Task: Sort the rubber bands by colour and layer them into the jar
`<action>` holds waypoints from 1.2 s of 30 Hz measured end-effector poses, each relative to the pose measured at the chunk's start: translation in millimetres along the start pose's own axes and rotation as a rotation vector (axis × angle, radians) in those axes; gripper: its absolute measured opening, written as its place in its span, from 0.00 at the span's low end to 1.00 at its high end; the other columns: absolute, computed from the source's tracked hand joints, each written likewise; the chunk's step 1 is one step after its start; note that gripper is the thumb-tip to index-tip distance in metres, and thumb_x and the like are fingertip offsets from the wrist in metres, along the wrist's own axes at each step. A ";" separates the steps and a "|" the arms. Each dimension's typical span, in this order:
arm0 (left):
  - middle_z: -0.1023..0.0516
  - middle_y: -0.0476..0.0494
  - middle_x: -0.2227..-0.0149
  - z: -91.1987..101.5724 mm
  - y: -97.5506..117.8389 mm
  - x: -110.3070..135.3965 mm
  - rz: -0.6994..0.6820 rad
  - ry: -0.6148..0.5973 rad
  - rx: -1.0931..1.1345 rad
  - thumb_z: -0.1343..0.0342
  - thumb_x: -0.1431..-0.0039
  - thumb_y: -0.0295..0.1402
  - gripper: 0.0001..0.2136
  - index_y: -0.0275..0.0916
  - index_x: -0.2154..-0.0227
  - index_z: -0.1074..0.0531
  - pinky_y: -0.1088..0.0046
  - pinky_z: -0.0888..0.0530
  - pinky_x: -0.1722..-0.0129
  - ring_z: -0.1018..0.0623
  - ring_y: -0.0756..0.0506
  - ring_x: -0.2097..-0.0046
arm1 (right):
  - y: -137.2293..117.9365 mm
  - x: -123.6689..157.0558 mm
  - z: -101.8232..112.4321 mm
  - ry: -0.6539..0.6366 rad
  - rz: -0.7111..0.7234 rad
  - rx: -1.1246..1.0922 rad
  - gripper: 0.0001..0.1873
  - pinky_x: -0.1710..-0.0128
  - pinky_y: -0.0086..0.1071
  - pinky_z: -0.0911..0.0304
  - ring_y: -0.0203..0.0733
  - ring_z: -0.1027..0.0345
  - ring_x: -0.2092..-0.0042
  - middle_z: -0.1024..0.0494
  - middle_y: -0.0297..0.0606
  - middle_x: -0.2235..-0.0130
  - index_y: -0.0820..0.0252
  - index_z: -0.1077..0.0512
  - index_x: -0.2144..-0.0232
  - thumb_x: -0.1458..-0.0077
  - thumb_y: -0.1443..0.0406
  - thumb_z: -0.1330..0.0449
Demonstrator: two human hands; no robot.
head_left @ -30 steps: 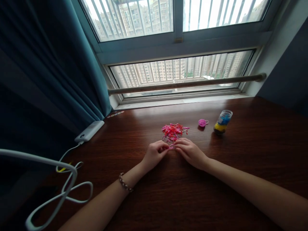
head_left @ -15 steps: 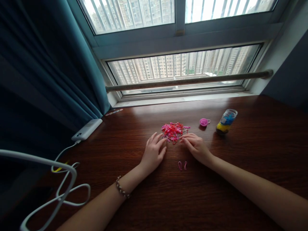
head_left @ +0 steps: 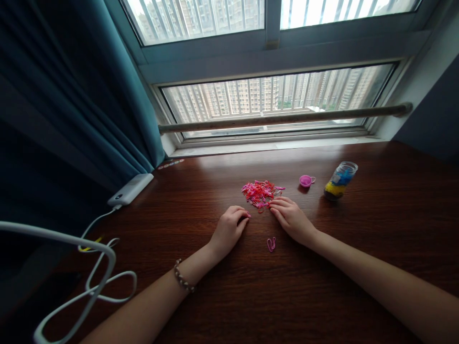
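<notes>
A heap of small pink and red rubber bands [head_left: 258, 192] lies on the dark wooden table. My left hand [head_left: 229, 227], in front of the heap at its left, is closed in a pinch; a bit of pink rubber band [head_left: 248, 215] shows at its fingertips. At the heap's right front edge rests my right hand [head_left: 292, 220], fingers stretched toward the bands and thumb slightly apart. Its fingertips touch or nearly touch a red band. Nearer me, between the hands, a pink curved band pair [head_left: 271, 244] lies on the wood.
Behind my right hand sit a small pink cup [head_left: 306, 181] with a loop handle and a clear jar [head_left: 340, 181] with blue and yellow contents. At left are a white power bank [head_left: 131, 189], a looping white cable [head_left: 107, 258] and a blue curtain [head_left: 118, 95].
My left hand has drawn back from the heap and its fingers have closed on a pink band. The two loose bands in front now lie together. My right hand has barely moved.
</notes>
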State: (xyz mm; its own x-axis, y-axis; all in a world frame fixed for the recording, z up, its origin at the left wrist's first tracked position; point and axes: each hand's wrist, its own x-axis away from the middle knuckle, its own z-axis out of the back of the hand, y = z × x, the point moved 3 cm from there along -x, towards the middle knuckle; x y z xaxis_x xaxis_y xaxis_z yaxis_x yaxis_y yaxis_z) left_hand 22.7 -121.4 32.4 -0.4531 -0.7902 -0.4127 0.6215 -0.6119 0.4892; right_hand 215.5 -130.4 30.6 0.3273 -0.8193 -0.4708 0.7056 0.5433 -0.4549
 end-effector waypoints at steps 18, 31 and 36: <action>0.26 0.46 0.71 -1.4 31.1 12.5 -0.114 -0.131 0.257 0.49 0.44 0.31 0.04 0.36 0.69 0.32 0.77 0.29 0.68 0.27 0.51 0.69 | 7.4 -1.2 3.1 0.068 -0.076 -0.183 0.13 0.48 0.40 0.45 0.44 0.38 0.52 0.24 0.38 0.60 0.58 0.25 0.67 0.43 0.67 0.50; 0.24 0.43 0.68 2.7 45.8 14.8 -0.405 -0.175 0.209 0.49 0.45 0.27 0.05 0.36 0.66 0.29 0.69 0.31 0.59 0.28 0.47 0.62 | 10.1 4.1 8.6 0.191 -0.266 -0.298 0.01 0.73 0.29 0.38 0.36 0.34 0.74 0.27 0.33 0.74 0.60 0.30 0.74 0.52 0.67 0.41; 0.26 0.43 0.67 2.8 35.9 12.3 -0.155 -0.055 0.283 0.48 0.45 0.30 0.06 0.36 0.65 0.30 0.72 0.30 0.62 0.27 0.48 0.64 | -3.8 3.1 9.7 0.138 -0.099 -0.446 0.05 0.69 0.29 0.36 0.37 0.32 0.69 0.25 0.36 0.70 0.60 0.29 0.68 0.50 0.66 0.42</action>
State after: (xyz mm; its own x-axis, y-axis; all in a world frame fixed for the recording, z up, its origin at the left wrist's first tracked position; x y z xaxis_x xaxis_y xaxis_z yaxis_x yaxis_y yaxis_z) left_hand 37.7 -153.2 47.0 -0.5670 -0.6827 -0.4609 0.3434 -0.7045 0.6211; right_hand 219.9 -136.8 38.2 0.1642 -0.8557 -0.4907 0.3810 0.5139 -0.7686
